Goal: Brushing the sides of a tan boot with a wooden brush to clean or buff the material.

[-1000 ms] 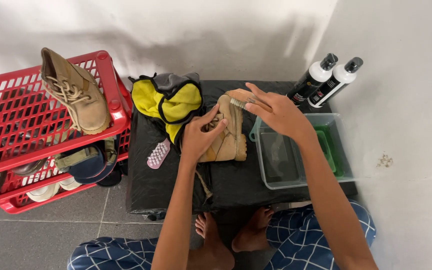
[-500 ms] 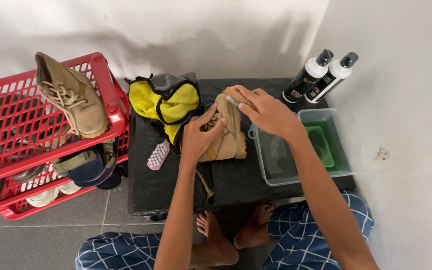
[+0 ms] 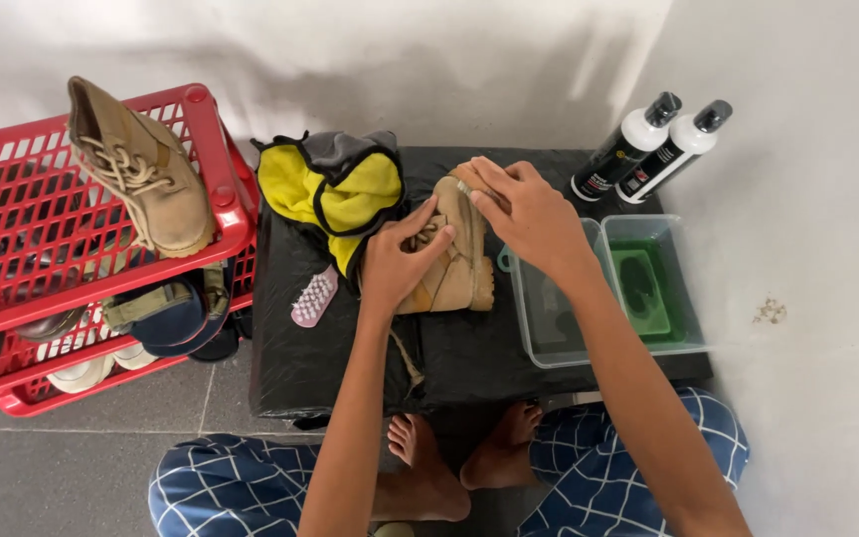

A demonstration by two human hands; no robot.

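While my left hand (image 3: 402, 261) presses flat on the tan suede boot (image 3: 454, 249) lying mid-way on the black-covered table (image 3: 350, 358), my right hand (image 3: 529, 214) closes its fingers over the boot's top; I cannot tell what, if anything, they pinch. I judge the cleaning mid-course: this boot is in hand, and its mate (image 3: 141, 169) rests untouched on the red crate (image 3: 12, 209). Count: two boots, two white bottles (image 3: 653, 149), one pink brush (image 3: 314, 295), one yellow-and-grey cloth (image 3: 335, 189), one clear tub (image 3: 603, 288) holding a green insert (image 3: 648, 288).
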